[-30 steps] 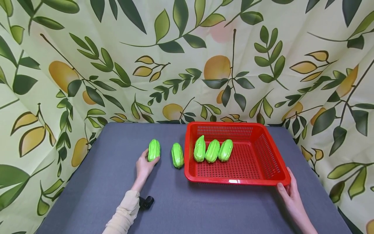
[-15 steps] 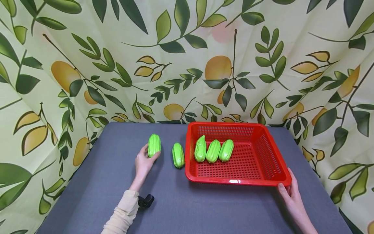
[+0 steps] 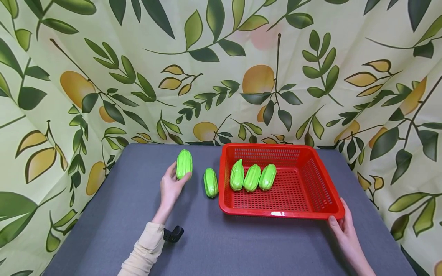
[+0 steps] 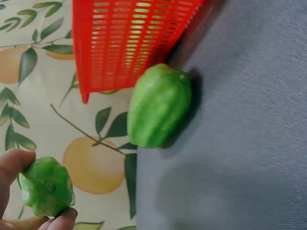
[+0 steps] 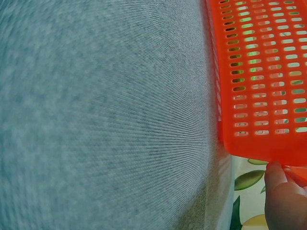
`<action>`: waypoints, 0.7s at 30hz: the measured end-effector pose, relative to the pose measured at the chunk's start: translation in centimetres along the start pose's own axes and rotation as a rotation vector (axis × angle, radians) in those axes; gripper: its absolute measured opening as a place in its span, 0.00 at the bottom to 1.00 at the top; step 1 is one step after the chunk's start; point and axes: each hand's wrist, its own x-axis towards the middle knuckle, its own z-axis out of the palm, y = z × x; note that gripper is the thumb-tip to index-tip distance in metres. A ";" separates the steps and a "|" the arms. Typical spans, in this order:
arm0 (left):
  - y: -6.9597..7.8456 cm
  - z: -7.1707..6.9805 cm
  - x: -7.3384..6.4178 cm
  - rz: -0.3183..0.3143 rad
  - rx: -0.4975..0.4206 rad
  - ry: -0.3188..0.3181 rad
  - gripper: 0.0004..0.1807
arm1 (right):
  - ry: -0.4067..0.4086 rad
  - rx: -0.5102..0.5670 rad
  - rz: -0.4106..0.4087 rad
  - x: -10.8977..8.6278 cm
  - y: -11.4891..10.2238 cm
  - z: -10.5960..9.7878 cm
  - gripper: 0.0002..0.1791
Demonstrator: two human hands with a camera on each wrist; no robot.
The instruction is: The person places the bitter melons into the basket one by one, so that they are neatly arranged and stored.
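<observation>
My left hand [image 3: 171, 188] pinches a glossy green ridged gourd [image 3: 184, 165] between thumb and fingers and holds it above the table. In the left wrist view, the held gourd [image 4: 47, 187] shows its stem end, with fingertips on both sides. A second green gourd [image 3: 210, 183] lies on the table just left of the red plastic basket [image 3: 276, 214]. Inside the basket, three more gourds [image 3: 252, 178] sit side by side toward the left. My right hand [image 3: 345, 230] grips the basket's near right corner, thumb at the rim; its other fingers are partly hidden behind the basket wall.
A grey cloth covers the table [image 3: 262, 245]. Behind and at both sides hangs a curtain [image 3: 221, 76] printed with leaves and fruit. A black device [image 3: 173, 234] is strapped at the left wrist. The basket's right half shows its bare perforated floor.
My left hand has raised the gourd from near the table, moving it away from me and slightly right. The right hand and the basket stay where they were.
</observation>
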 end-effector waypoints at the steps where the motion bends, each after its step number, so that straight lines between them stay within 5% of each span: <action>1: 0.2 0.0 0.0 0.007 -0.006 -0.002 0.40 | 0.000 0.003 -0.002 0.0 0.0 0.0 0.39; 21: 4.0 2.6 0.2 0.096 -0.078 -0.083 0.40 | -0.009 0.046 -0.021 -0.1 0.0 0.0 0.38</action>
